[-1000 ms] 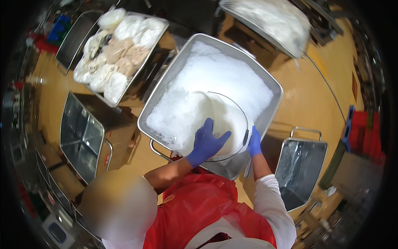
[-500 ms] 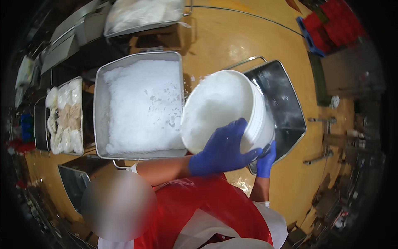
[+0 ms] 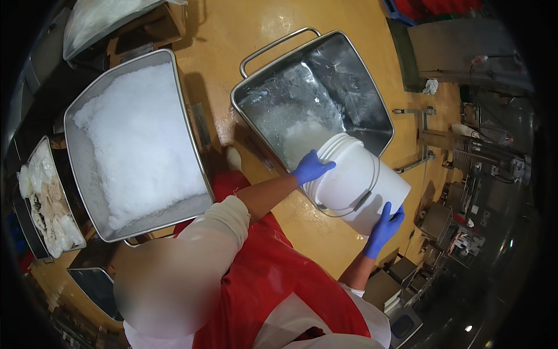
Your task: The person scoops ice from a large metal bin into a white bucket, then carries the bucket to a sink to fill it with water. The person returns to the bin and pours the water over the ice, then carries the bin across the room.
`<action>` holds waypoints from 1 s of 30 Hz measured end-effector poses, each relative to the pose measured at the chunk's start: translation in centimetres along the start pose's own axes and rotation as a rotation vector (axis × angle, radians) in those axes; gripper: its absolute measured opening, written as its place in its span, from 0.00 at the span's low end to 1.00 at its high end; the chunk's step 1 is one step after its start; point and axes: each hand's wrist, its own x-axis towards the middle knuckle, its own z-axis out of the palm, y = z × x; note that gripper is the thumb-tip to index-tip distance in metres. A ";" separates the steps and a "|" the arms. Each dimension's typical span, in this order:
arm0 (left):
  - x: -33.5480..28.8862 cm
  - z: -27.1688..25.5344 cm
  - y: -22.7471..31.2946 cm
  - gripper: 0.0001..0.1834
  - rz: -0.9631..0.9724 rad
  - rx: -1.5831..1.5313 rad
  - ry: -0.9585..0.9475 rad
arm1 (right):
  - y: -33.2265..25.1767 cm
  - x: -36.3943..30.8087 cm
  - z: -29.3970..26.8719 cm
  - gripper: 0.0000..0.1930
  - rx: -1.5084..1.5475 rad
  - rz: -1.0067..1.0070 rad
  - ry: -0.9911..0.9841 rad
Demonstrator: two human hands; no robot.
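A white plastic bucket [image 3: 363, 180] lies tipped in my hands, its mouth turned down over the steel tub [image 3: 273, 119] on the right. My left hand [image 3: 312, 168], in a blue glove, holds the bucket by its ribbed rim. Against its base presses my gloved right hand [image 3: 383, 230], fingers curved round the bottom edge. The wire handle with its dark grip hangs along the bucket's side. Crushed white ice [image 3: 308, 136] lies in the tub right below the mouth. The bucket's inside is hidden.
On the left stands a second steel tub [image 3: 189, 136] heaped with white crushed ice [image 3: 142, 139]. Beyond it is a tray of bagged pale goods [image 3: 49, 203]. A metal floor frame [image 3: 424, 136] lies right of the near tub. Machinery lines the right side.
The bucket, full of ice and mouth up-left before, has swung right and tipped over the right tub. Ice now shows in that tub. My left hand has shifted to the rim; the view has turned right.
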 end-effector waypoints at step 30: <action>-29.1 -41.7 -35.5 0.33 -0.344 -1.183 1.382 | -33.7 -42.6 62.5 0.33 -0.104 -1.195 -1.197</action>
